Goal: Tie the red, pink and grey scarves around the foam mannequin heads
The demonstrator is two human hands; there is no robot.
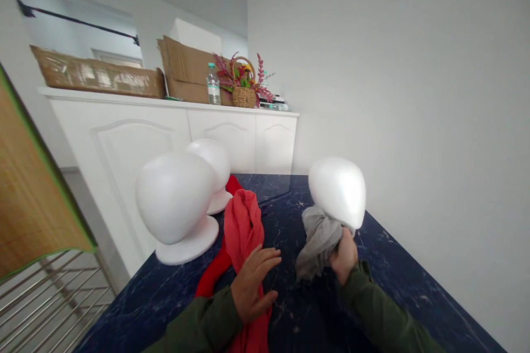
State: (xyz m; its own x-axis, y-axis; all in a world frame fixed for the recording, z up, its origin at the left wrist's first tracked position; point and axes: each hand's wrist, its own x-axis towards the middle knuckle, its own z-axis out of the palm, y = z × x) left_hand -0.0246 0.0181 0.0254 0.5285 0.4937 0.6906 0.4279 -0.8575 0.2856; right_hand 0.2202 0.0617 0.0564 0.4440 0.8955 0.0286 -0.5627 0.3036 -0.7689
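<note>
A white mannequin head stands on the right part of the dark blue marbled table. Around its neck is a grey scarf, bunched and hanging down at the front left. My right hand is closed on the scarf at the neck's right side; its fingertips are partly hidden. Over a red scarf lying lengthwise on the table, my left hand is held with fingers spread, gripping nothing. Whether it touches the red cloth I cannot tell.
Two more white mannequin heads, a nearer one and a farther one, stand at the left. Behind is a white cabinet bearing cardboard boxes, a water bottle and a flower basket. A metal rack is at lower left; a wall borders the right.
</note>
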